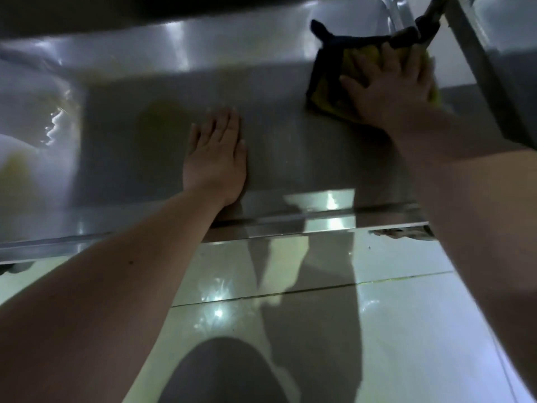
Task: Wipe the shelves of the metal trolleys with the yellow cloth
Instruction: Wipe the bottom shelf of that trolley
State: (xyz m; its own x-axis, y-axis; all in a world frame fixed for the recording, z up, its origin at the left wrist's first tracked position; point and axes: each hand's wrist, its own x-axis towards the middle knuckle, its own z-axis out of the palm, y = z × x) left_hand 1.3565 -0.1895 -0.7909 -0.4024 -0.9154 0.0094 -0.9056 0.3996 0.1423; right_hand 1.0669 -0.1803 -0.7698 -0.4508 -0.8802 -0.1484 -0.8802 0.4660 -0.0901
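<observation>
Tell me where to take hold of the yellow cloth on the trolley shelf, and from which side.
Pinch the left edge of the yellow cloth, coming from the left over the bare shelf. The cloth lies flat, the right hand presses on its middle and right part, and the trolley upright crowds its right side, so only the left, dark-trimmed edge looks free.

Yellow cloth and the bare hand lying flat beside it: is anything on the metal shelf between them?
Nothing, in the head view: only bare metal trolley shelf separates the flat left hand from the dark-edged yellow cloth under the right hand.
</observation>
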